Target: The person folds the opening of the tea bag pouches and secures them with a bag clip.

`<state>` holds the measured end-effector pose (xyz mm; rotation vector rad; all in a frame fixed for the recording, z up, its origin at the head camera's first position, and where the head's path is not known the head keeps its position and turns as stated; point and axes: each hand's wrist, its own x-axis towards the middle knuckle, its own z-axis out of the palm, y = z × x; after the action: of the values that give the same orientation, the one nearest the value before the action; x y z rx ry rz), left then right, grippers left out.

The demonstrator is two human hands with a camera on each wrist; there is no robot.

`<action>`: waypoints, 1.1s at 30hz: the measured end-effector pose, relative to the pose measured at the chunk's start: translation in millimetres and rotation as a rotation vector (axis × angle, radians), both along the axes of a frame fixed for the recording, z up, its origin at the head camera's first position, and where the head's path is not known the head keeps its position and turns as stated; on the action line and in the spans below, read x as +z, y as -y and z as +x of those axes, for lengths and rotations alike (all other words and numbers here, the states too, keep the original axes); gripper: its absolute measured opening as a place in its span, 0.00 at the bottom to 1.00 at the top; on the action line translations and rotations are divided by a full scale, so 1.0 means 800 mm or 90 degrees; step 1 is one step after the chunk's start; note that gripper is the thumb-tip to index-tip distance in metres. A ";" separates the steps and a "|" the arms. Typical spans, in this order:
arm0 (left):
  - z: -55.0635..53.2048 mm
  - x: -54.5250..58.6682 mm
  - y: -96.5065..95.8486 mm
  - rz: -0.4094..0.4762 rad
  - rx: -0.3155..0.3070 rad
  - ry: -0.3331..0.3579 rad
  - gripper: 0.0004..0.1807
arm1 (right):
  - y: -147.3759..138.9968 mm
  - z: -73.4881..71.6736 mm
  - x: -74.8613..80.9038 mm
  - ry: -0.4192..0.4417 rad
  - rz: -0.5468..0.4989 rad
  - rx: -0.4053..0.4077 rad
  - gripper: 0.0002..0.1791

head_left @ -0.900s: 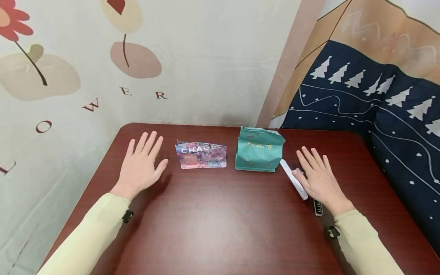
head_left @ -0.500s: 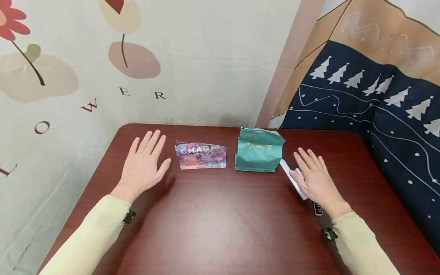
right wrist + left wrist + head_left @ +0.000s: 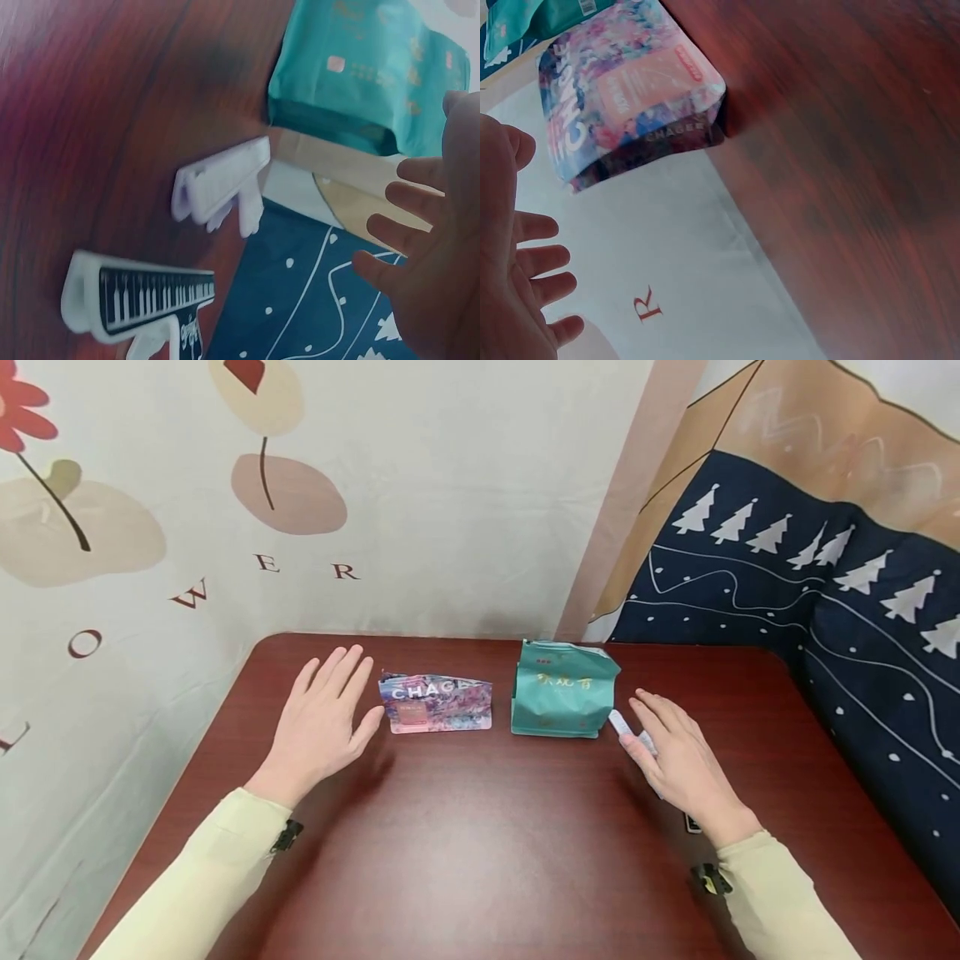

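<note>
My left hand (image 3: 315,735) hovers over the table's left side, fingers extended and holding nothing. Just right of its thumb stands a pink, blue and purple floral pouch (image 3: 438,706); in the left wrist view a gap separates the hand from this pouch (image 3: 630,90). A green pouch (image 3: 564,693) with gold characters stands further right. My right hand (image 3: 678,760) is beside it with fingers fairly straight, above a white bag clip (image 3: 617,723) that it partly hides. Below lies a black clip with a piano-key pattern (image 3: 692,824), mostly covered in the head view. The right wrist view shows the white clip (image 3: 221,180) and piano-key clip (image 3: 150,296) fully apart.
Both pouches stand near the back of the dark red-brown table (image 3: 450,860). Behind it hangs a pale printed curtain (image 3: 450,510), with a navy tree-patterned cloth (image 3: 750,577) at the right.
My left hand has drifted right, closer to the floral pouch. My right hand has shifted left over the white clip, its fingers drawing together. Pouches and clips have stayed put.
</note>
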<state>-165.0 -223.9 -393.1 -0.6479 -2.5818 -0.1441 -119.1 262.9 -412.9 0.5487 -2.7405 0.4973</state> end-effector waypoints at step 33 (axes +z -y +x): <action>0.002 0.006 -0.040 0.016 -0.083 -0.046 0.32 | 0.072 0.003 0.012 -0.022 -0.077 0.077 0.31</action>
<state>-163.4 -191.9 -388.6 -0.7970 -2.4648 -0.1908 -116.3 205.3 -403.2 0.6880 -2.6345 0.6709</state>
